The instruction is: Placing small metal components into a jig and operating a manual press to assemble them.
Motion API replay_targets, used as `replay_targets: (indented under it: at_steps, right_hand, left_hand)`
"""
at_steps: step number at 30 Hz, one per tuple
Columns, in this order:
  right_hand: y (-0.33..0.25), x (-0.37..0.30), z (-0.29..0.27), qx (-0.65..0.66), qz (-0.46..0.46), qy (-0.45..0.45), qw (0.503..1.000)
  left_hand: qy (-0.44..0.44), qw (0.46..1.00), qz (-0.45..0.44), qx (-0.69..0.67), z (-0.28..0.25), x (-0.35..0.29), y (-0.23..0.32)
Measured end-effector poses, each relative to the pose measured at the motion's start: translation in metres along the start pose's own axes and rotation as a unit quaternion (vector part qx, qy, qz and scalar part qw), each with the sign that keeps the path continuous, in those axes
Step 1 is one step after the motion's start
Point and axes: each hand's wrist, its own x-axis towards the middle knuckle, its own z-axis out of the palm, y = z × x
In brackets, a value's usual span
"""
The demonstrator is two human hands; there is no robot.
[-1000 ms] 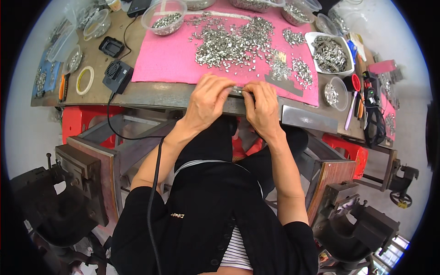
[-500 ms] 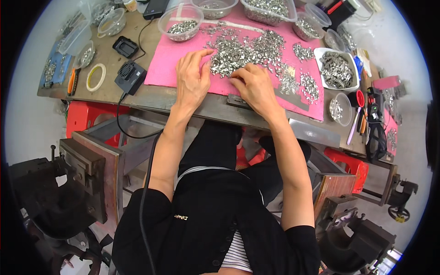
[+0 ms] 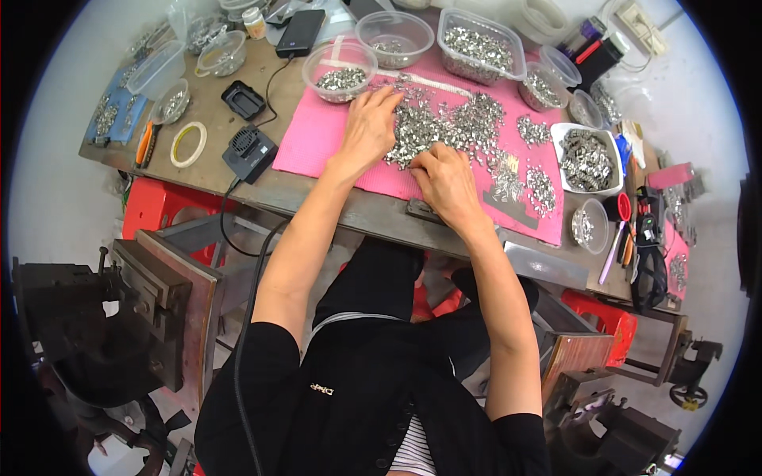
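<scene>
A heap of small shiny metal pieces (image 3: 444, 127) is spread over a pink mat (image 3: 313, 151) on the bench. My left hand (image 3: 369, 127) lies along the heap's left side, just below a clear round bowl (image 3: 340, 73) holding more pieces. Its fingers are stretched out over the stray pieces, and its thumb is mostly out of sight. At the heap's front edge, my right hand (image 3: 446, 181) has thumb and fingers drawn together in a pinch. Whatever is between those fingertips is too small to make out. Below it, a dark flat metal block (image 3: 423, 209) sits at the bench edge.
Smaller piles (image 3: 540, 190) and a grey metal plate (image 3: 508, 211) lie on the mat's right. A white tub (image 3: 587, 159) of metal parts stands beyond. Leftward are a black charger-like device (image 3: 250, 153) with a cable and a tape roll (image 3: 189, 144). Vises (image 3: 135, 317) flank me.
My left hand has moved away from me along the heap's left side, toward the clear bowl. My right hand stays pinched at the front edge. The whole view has shifted slightly.
</scene>
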Motion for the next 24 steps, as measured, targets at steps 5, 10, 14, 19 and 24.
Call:
replay_targets:
  at_steps: [5, 10, 14, 19, 24]
  right_hand:
    - [0.002, 0.003, 0.000, 0.011, -0.011, 0.003, 1.000]
    - [0.005, 0.007, -0.005, 0.068, 0.008, -0.045, 0.997]
    - [0.004, 0.006, -0.002, 0.047, -0.017, -0.018, 0.999]
    - [0.007, 0.005, -0.007, 0.086, -0.011, 0.000, 0.996]
    - [0.003, -0.005, -0.038, 0.155, 0.056, 0.017, 0.986]
  left_hand:
    - [-0.013, 0.999, 0.022, -0.020, 0.009, -0.001, -0.009]
    - [0.020, 0.997, 0.046, -0.054, 0.008, 0.001, -0.006]
    - [0.032, 0.995, 0.023, -0.092, 0.010, 0.002, -0.005]
    - [0.049, 0.990, -0.011, -0.129, 0.009, 0.001, -0.002]
    - [0.040, 0.977, -0.086, -0.193, 0.002, 0.002, 0.005]
